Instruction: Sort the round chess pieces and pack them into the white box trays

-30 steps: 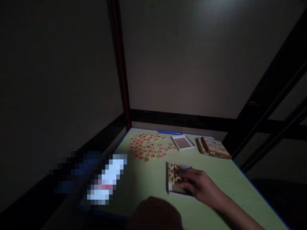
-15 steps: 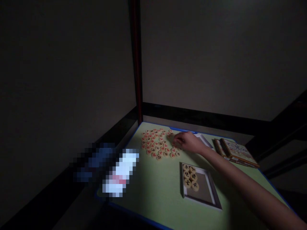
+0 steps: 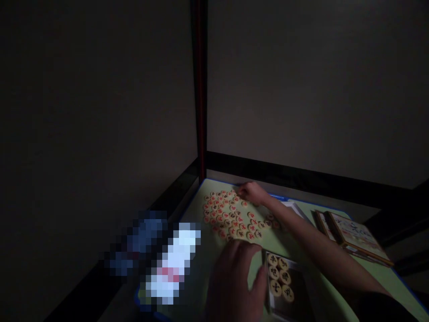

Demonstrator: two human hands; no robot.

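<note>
Several round wooden game discs [image 3: 231,214] with red and black marks lie spread on the green table [image 3: 295,241]. My right hand [image 3: 253,193] reaches to the far edge of that spread, fingers curled down on the discs; what it pinches is too small to tell. My left hand [image 3: 236,279] rests at the near left side of a shallow white-rimmed box tray [image 3: 296,297], thumb against its edge. Several discs [image 3: 279,279] lie in rows inside the tray.
A second white tray [image 3: 295,208] lies behind my right forearm. A printed orange-edged box [image 3: 351,237] sits at the right. A blurred-out patch covers something at the table's near left. A dark red post [image 3: 200,89] stands at the far corner. The room is dim.
My right hand moved farther back along the disc spread. My left hand came into view and now touches the near tray's left edge. The view shifted downward.
</note>
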